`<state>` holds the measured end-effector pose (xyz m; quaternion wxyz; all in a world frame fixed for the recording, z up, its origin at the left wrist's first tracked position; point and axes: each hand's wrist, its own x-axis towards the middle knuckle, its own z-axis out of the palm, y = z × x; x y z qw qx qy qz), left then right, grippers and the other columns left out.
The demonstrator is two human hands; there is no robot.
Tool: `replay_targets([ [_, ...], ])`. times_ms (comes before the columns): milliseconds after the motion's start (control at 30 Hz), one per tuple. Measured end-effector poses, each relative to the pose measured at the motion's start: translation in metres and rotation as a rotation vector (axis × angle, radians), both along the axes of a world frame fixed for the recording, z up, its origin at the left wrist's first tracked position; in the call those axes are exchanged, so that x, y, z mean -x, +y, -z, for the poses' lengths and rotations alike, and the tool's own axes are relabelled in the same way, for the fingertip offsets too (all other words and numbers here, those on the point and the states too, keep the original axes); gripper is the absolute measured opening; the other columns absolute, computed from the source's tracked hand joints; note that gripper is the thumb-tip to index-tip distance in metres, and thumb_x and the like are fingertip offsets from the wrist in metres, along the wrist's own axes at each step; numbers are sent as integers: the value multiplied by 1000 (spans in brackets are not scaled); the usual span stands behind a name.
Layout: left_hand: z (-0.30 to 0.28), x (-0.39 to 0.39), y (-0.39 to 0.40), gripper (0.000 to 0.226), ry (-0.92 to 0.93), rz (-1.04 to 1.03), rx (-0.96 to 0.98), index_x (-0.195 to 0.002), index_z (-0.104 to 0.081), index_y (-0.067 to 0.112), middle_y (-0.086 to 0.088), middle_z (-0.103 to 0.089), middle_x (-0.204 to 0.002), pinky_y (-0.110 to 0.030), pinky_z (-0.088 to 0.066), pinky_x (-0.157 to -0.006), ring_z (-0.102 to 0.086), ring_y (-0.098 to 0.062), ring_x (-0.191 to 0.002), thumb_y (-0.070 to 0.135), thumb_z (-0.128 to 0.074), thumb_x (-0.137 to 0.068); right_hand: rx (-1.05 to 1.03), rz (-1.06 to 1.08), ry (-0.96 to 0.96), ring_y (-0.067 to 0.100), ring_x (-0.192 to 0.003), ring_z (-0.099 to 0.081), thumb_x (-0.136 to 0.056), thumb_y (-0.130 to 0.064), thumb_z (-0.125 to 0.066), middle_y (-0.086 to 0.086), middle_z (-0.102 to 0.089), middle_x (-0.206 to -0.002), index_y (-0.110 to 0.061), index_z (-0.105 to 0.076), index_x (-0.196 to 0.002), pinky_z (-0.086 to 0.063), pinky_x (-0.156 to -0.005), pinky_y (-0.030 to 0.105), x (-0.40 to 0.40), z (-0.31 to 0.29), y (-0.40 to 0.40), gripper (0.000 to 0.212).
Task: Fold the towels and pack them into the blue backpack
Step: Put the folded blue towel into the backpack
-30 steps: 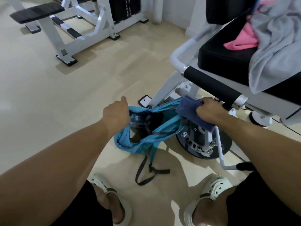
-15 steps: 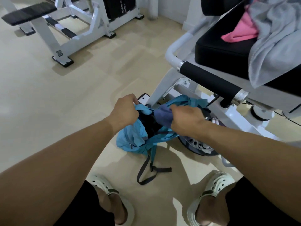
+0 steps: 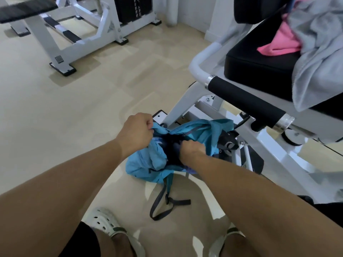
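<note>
The blue backpack (image 3: 146, 164) lies slumped on the floor against the foot of a gym machine, its mouth facing up. My left hand (image 3: 137, 132) grips the left rim of the opening and holds it up. My right hand (image 3: 191, 151) is pushed down into the dark opening with its fingers curled and mostly hidden. The folded dark blue towel it carried is out of sight inside the bag. On the machine's black seat at the upper right lie a pink towel (image 3: 278, 43) and a crumpled grey towel (image 3: 315, 52).
The white machine frame (image 3: 185, 106) and its black padded roller (image 3: 246, 101) stand just right of the bag. A black strap (image 3: 167, 203) trails toward my feet in white clogs (image 3: 104, 219). A second white bench frame (image 3: 61, 41) stands at the far left on the beige floor.
My right hand moved left and down from beside the roller, carrying the dark blue towel into the backpack's opening, where it is now hidden. My left hand kept hold of the rim.
</note>
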<state>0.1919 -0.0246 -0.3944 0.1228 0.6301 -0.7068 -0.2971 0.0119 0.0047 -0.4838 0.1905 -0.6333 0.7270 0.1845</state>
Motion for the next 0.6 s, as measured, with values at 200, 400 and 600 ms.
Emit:
replay_targets([
  [200, -2, -6, 1, 25, -107, 13, 66, -78, -47, 18, -3, -49, -86, -29, -35, -52, -51, -27, -72, -6, -50, -84, -42, 24, 277, 26, -117, -62, -98, -19, -55, 5, -63, -130, -15, -60, -127, -44, -82, 33, 56, -10, 6, 30],
  [400, -7, 0, 6, 27, -131, 37, -48, -76, -48, 17, -14, -52, -103, -31, -38, -55, -52, -30, -80, -8, -50, -87, 70, -11, 78, 29, -108, -64, -95, -31, -55, 6, -64, -117, -16, -59, -119, -43, -77, 34, 17, -19, -6, 29],
  [600, -8, -1, 14, 38, -256, 52, -255, -128, -65, 3, -13, -64, -123, -32, -52, -88, -64, -32, -112, -3, -47, -96, 76, 282, -481, 32, -89, -61, -89, -35, -52, 8, -66, -100, -19, -59, -97, -50, -73, 37, -16, 14, -7, 19],
])
